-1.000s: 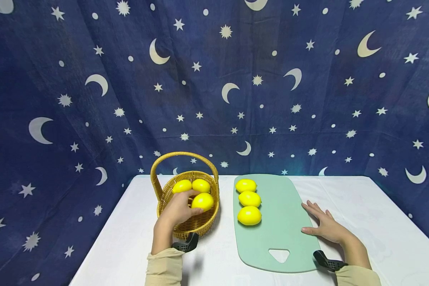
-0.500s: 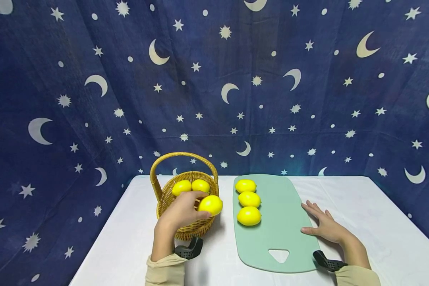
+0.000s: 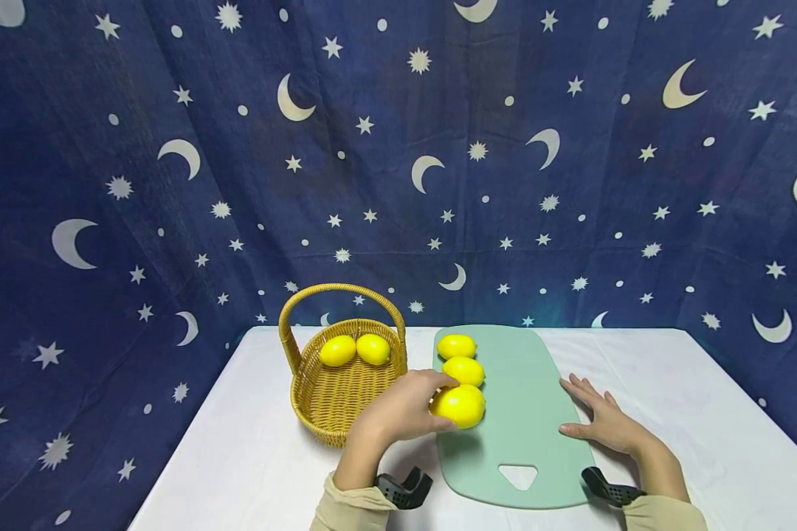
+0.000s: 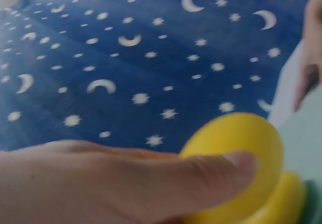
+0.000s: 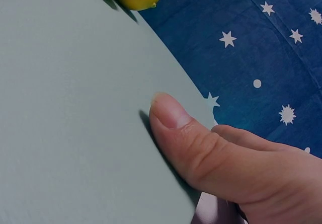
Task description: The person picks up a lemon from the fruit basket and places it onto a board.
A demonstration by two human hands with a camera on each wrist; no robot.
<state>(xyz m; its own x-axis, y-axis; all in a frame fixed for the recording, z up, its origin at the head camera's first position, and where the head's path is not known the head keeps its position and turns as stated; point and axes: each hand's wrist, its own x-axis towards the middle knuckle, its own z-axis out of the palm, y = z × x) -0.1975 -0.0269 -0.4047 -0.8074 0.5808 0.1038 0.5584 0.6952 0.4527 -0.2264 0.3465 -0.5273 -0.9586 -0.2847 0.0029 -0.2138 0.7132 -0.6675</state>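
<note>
You get even, soft light from above and in front in the head view: the white tabletop (image 3: pixel 239 472) reads bright without blowing out, and the starry backdrop (image 3: pixel 398 147) stays a deep, dim blue. Shadows are faint and short, a soft one under the lemon (image 3: pixel 461 405) on the green board (image 3: pixel 525 413). The wide lens bends the backdrop's edges and corners. Your left wrist view is hazy and blurred, the thumb (image 4: pixel 151 183) and lemon (image 4: pixel 236 153) too close to focus. Your right wrist view is sharper, with a dark shadow beneath the thumb (image 5: pixel 201 148).
</note>
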